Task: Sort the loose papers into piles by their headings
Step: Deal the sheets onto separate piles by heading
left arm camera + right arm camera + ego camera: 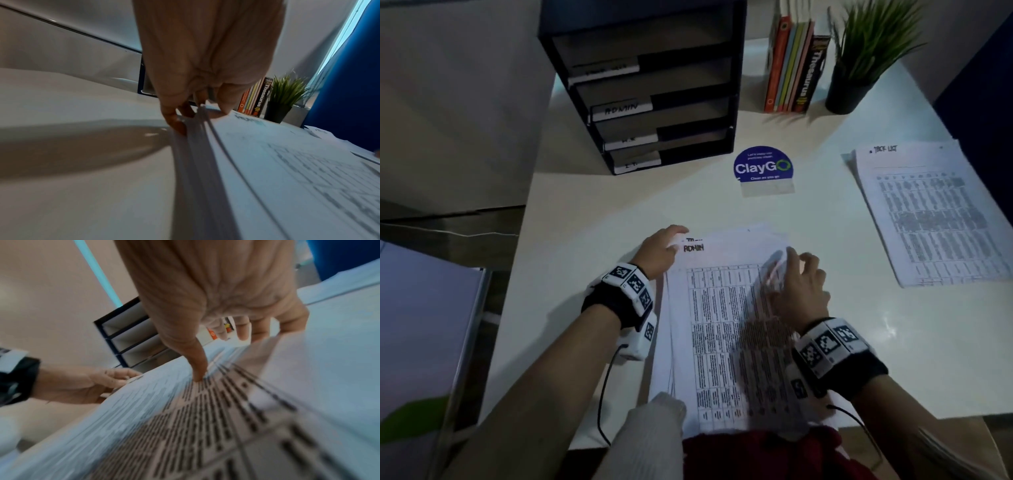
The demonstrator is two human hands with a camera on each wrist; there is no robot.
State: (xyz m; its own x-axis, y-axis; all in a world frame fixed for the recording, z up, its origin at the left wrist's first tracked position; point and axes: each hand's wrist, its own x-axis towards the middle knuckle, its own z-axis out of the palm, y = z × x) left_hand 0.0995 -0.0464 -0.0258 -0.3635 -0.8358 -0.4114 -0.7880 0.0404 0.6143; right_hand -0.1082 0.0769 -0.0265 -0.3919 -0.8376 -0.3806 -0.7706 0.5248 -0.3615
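While both hands pinch the paper stack point(722, 325), white desk point(619, 198), black tray rack point(654, 85), books point(794, 68), potted plant point(859, 61)

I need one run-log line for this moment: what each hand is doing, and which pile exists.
left hand: holds stack corner | right hand: lifts top ADMIN sheet | TASK LIST pile: at right
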